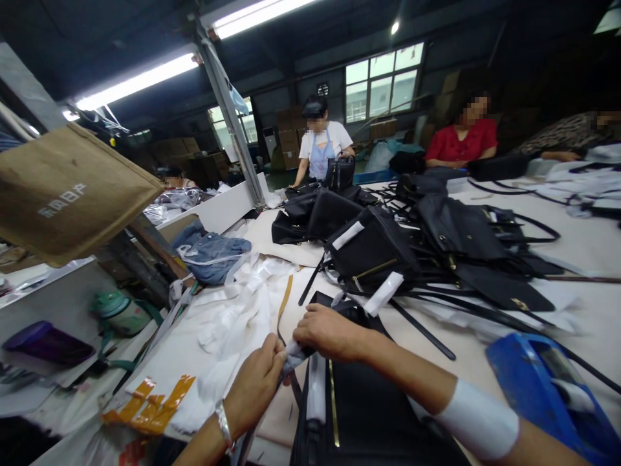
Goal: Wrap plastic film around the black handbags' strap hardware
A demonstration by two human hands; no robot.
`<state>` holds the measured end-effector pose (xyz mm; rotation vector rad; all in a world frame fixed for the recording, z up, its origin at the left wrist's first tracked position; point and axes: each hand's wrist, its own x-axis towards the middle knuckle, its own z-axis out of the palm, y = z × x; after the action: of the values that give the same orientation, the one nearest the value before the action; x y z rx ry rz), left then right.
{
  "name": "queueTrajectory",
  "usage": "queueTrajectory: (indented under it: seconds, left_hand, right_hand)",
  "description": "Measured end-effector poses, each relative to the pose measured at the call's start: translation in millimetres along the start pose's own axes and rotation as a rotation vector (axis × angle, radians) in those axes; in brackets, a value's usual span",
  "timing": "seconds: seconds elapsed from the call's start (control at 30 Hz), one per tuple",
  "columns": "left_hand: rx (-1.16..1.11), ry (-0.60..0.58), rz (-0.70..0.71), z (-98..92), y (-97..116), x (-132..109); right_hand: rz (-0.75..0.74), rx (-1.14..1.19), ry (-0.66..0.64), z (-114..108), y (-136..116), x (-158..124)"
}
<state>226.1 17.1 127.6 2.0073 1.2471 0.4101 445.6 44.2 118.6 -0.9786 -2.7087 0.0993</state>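
Observation:
A black handbag with a gold trim line lies flat in front of me. My left hand, a silver bracelet on its wrist, is closed in a pinch on white wrapping paper around the bag's strap. My right hand is closed over the same wrapped strap from above, pressing it near the bag's top edge. A white band sits on my right forearm. A thin tan strip curls on the table just beyond my hands.
A pile of black handbags with straps fills the table's middle. White paper sheets and orange tape pieces lie left. A blue tape dispenser sits right. A brown bag hangs at left. Several people work at the far end.

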Motion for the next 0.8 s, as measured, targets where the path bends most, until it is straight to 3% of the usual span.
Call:
queueTrajectory:
  seconds: [0.13,0.2,0.37,0.5,0.57,0.8]
  left_hand:
    - [-0.007,-0.019,-0.027,0.3,-3.3,6.0]
    - [0.004,-0.005,-0.028,0.6,-3.1,9.6]
    - [0.122,-0.015,0.039,7.3,3.0,20.0]
    - [0.158,-0.03,0.05,9.8,-0.3,24.3]
    - [0.144,-0.03,0.044,11.0,-2.9,27.2]
    - [0.214,-0.065,0.093,30.5,3.6,44.6]
  right_hand:
    - [0.204,0.027,0.089,-1.7,15.4,-9.6]
    - [0.261,0.026,0.072,0.6,20.9,-12.5]
    - [0.122,0.15,0.02,5.8,16.9,-16.6]
    - [0.251,0.242,0.092,1.7,27.9,-38.2]
    - [0.286,0.273,0.068,2.0,33.8,-48.5]
    - [0.247,0.365,0.009,16.0,29.3,-48.0]
